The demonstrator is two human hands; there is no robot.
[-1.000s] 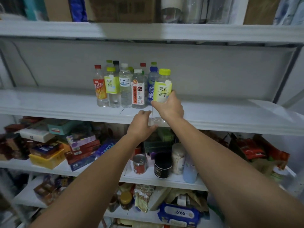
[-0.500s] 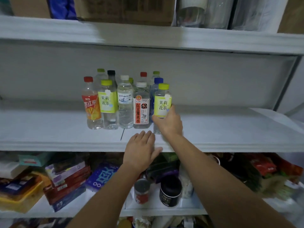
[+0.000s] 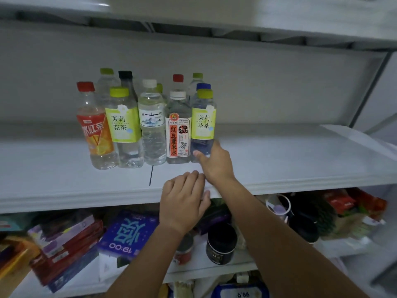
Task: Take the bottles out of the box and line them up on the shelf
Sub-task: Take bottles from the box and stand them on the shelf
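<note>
- While the right hand (image 3: 217,166) lays a straight thumb and forefinger against its base, the 茉莉花茶 bottle (image 3: 203,123) stands rightmost in the front row on the shelf (image 3: 300,164)
- Left hand (image 3: 184,203) lies flat on the shelf lip, fingers together
- Leftwards: 红豆薏米水 bottle (image 3: 178,130), 一山一水 bottle (image 3: 151,125), 冰红茶 bottle (image 3: 95,134)
- Back-row bottles (image 3: 178,79) are mostly hidden, their labels unreadable

The right hand (image 3: 217,165) set the jasmine tea bottle (image 3: 203,125) down at 3 o'clock of the red-bean water bottle (image 3: 178,131); the left hand (image 3: 182,203) flattened.

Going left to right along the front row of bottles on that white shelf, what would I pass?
Red-capped orange-label bottle, left green-capped yellow-label bottle, white-capped clear water bottle, white-capped red-label bottle, right green-capped yellow-label bottle.
</note>
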